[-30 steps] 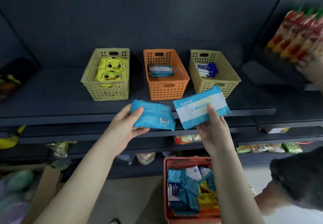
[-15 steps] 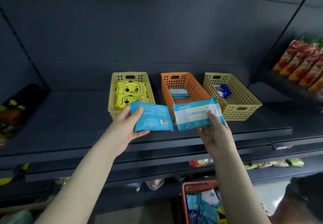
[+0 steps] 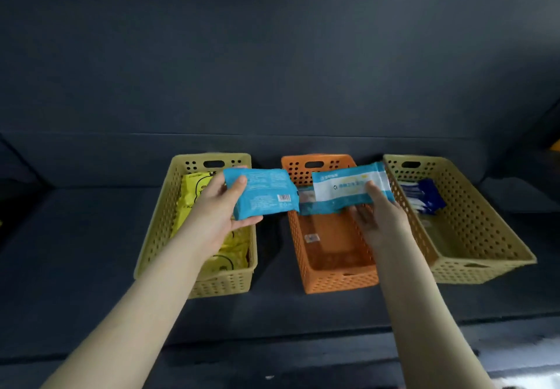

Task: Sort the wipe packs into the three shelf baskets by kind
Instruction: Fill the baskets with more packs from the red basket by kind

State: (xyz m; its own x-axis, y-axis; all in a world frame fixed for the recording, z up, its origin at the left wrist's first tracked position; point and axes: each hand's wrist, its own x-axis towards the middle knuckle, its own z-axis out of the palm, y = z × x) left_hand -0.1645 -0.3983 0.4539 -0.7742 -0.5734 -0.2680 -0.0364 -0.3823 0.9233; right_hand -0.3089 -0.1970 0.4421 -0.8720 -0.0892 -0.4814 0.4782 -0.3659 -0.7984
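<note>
Three baskets stand in a row on the dark shelf. The left yellow basket (image 3: 157, 231) holds yellow duck-print packs (image 3: 194, 194). The middle orange basket (image 3: 336, 279) has a blue-and-white pack (image 3: 306, 199) lying at its far end. The right yellow basket (image 3: 472, 237) contains dark blue packs (image 3: 424, 197). My left hand (image 3: 221, 215) grips a light blue pack (image 3: 263, 191) with its barcode side up, between the left and orange baskets. My right hand (image 3: 381, 215) holds a blue-and-white pack (image 3: 348, 185) over the orange basket.
The dark shelf (image 3: 75, 252) stretches left and right of the baskets, with its front edge (image 3: 272, 340) below my forearms. A dark back panel (image 3: 272, 55) rises behind the baskets. A yellow item (image 3: 556, 145) peeks in at the far right.
Both hands have carried their packs forward and up to the baskets. The view has closed in on the shelf; the red floor basket and lower shelves have dropped out of sight.
</note>
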